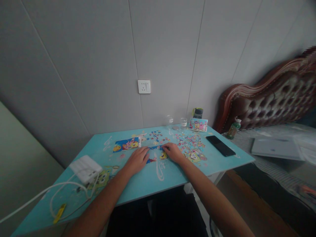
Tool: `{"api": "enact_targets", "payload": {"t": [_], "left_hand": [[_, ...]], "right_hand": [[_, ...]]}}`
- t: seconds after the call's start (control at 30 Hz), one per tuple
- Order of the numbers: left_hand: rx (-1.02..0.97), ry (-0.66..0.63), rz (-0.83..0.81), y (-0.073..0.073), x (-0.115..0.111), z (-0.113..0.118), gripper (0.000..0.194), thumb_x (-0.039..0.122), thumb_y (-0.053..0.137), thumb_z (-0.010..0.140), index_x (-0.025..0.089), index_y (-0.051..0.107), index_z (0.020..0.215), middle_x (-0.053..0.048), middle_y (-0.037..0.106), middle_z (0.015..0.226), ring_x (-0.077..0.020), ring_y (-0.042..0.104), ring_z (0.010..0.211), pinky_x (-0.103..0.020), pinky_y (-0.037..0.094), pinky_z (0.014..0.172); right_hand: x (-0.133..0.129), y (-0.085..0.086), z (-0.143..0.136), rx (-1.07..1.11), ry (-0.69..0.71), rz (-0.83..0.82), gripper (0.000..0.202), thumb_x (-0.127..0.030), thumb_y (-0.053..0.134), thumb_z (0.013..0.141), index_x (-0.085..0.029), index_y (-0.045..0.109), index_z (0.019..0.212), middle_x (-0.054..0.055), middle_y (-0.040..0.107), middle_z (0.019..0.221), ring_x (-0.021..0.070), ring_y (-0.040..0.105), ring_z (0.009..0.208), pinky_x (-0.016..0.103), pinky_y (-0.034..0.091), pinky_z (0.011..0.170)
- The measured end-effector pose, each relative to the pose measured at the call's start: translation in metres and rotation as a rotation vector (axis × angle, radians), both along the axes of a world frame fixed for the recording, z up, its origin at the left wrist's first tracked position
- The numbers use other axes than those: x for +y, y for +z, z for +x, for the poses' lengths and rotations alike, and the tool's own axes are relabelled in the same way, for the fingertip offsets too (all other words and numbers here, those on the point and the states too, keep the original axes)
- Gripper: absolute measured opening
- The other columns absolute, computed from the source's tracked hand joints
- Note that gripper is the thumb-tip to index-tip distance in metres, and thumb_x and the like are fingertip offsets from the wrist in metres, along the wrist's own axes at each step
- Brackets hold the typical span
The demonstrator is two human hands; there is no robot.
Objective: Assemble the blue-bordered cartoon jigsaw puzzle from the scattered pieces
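Observation:
Both of my hands rest on a light blue table (145, 183). Between them lies a narrow strip of joined blue puzzle pieces (156, 147). My left hand (138, 159) lies at the strip's left end, palm down; its fingers are close together, and whether they grip a piece is too small to tell. My right hand (172, 151) has its fingers bent onto the right end of the strip. Just below the strip are a yellow puzzle section (163, 155) and a red and blue one (151, 160). Loose pieces (191, 143) are scattered right of my right hand.
A picture card (127, 144) lies at left, another (198, 125) stands at the back right near a glass jar (183, 122). A black phone (220, 145) lies at right. A white power block (86, 168) with cables (51, 197) occupies the left side.

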State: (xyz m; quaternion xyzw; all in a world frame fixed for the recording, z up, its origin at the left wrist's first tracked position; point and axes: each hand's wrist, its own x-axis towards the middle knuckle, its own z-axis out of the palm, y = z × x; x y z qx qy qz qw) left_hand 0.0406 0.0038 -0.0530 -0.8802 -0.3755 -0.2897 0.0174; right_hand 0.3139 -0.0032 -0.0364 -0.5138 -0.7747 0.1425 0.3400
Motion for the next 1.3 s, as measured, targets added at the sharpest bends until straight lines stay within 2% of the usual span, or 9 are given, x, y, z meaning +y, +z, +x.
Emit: {"api": "enact_targets", "payload": {"t": [0.13, 0.23, 0.37, 0.53, 0.73, 0.87, 1.1, 1.3], "left_hand": [[-0.002, -0.009, 0.01, 0.001, 0.0, 0.0, 0.037, 0.032, 0.06, 0.1, 0.019, 0.054, 0.134, -0.012, 0.054, 0.137, -0.0286, 0.053, 0.127, -0.055, 0.046, 0.11], [-0.002, -0.019, 0.021, 0.003, -0.002, 0.001, 0.038, 0.032, 0.06, 0.1, 0.019, 0.053, 0.134, -0.012, 0.054, 0.138, -0.029, 0.053, 0.128, -0.055, 0.046, 0.11], [-0.012, -0.017, 0.049, 0.011, -0.006, 0.004, 0.038, 0.033, 0.061, 0.099, 0.018, 0.054, 0.133, -0.012, 0.055, 0.135, -0.0285, 0.054, 0.125, -0.055, 0.047, 0.108], [-0.028, 0.014, 0.104, 0.023, -0.013, 0.012, 0.036, 0.033, 0.059, 0.1, 0.019, 0.053, 0.133, -0.011, 0.057, 0.13, -0.0264, 0.057, 0.119, -0.051, 0.05, 0.104], [0.012, -0.018, 0.166, 0.026, -0.014, 0.018, 0.037, 0.038, 0.059, 0.1, 0.018, 0.055, 0.131, -0.01, 0.061, 0.119, -0.024, 0.061, 0.108, -0.047, 0.053, 0.097], [0.047, -0.068, 0.194, 0.026, -0.015, 0.021, 0.03, 0.035, 0.06, 0.1, 0.017, 0.058, 0.125, -0.008, 0.063, 0.113, -0.0227, 0.062, 0.105, -0.046, 0.054, 0.096], [0.049, -0.068, 0.207, 0.03, -0.018, 0.024, 0.025, 0.034, 0.059, 0.1, 0.016, 0.061, 0.117, -0.008, 0.064, 0.11, -0.0215, 0.063, 0.102, -0.044, 0.054, 0.094], [0.028, -0.041, 0.202, 0.031, -0.018, 0.021, 0.024, 0.033, 0.06, 0.1, 0.016, 0.061, 0.118, -0.007, 0.063, 0.111, -0.0213, 0.063, 0.102, -0.044, 0.055, 0.094]], "right_hand": [[-0.001, 0.001, 0.0, 0.061, 0.007, 0.011, 0.029, -0.037, 0.06, 0.099, -0.018, 0.064, 0.12, 0.009, 0.065, 0.122, 0.0208, 0.065, 0.102, 0.043, 0.056, 0.089], [-0.002, 0.003, -0.001, 0.136, 0.017, 0.027, 0.031, -0.038, 0.06, 0.099, -0.017, 0.063, 0.122, 0.007, 0.068, 0.112, 0.0193, 0.067, 0.094, 0.041, 0.056, 0.086], [-0.003, 0.005, -0.004, 0.253, 0.035, 0.044, 0.035, -0.033, 0.059, 0.097, -0.021, 0.062, 0.129, 0.002, 0.071, 0.092, 0.0161, 0.066, 0.082, 0.034, 0.053, 0.081], [-0.005, 0.007, -0.009, 0.377, 0.082, 0.021, 0.034, -0.035, 0.064, 0.091, -0.02, 0.068, 0.122, 0.002, 0.073, 0.087, 0.0166, 0.065, 0.076, 0.032, 0.051, 0.075], [-0.008, 0.006, -0.019, 0.472, 0.16, -0.046, 0.033, -0.045, 0.067, 0.088, -0.019, 0.072, 0.108, 0.006, 0.076, 0.091, 0.0197, 0.07, 0.083, 0.035, 0.055, 0.079], [-0.01, 0.005, -0.023, 0.472, 0.182, -0.079, 0.033, -0.046, 0.068, 0.087, -0.018, 0.073, 0.104, 0.006, 0.077, 0.089, 0.0194, 0.071, 0.08, 0.033, 0.056, 0.077], [-0.013, 0.009, -0.022, 0.377, 0.147, -0.036, 0.024, -0.037, 0.062, 0.092, -0.019, 0.074, 0.103, 0.005, 0.077, 0.089, 0.0189, 0.07, 0.078, 0.032, 0.056, 0.073], [-0.005, 0.008, -0.005, 0.208, 0.016, 0.077, 0.025, -0.023, 0.057, 0.092, -0.021, 0.073, 0.111, 0.009, 0.072, 0.117, 0.0202, 0.067, 0.096, 0.037, 0.05, 0.093]]}}
